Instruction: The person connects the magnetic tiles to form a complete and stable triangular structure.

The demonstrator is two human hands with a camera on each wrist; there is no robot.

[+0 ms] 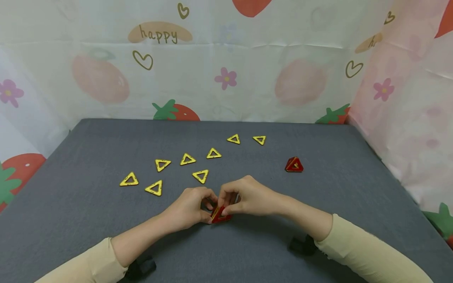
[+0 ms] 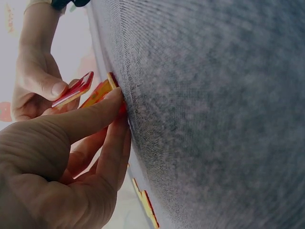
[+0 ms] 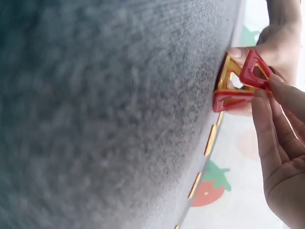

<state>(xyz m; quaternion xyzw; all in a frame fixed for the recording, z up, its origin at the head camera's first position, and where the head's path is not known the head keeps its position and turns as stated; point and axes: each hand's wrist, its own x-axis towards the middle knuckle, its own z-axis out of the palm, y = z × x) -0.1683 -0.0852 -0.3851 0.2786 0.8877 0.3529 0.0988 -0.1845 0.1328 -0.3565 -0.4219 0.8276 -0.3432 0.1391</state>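
Observation:
Near the front middle of the table, both hands work at a small group of triangular tiles, red on the outside and yellow on the inside. My left hand [image 1: 189, 208] holds the standing tiles [image 3: 220, 99] at the tabletop, thumb and fingers pinching them from the left. My right hand [image 1: 249, 196] pinches a red triangular tile [image 3: 245, 72] between thumb and fingers. In the right wrist view this tile is tilted above the standing ones, right at their upper edges. Fingers hide much of the group in the head view.
Several yellow triangular tiles [image 1: 200, 176] lie flat and scattered beyond the hands, from left to back centre. A red pyramid [image 1: 294, 165] of such tiles stands to the right. Grey cloth covers the table [image 1: 88, 220]; a printed curtain [image 1: 255, 78] hangs behind it.

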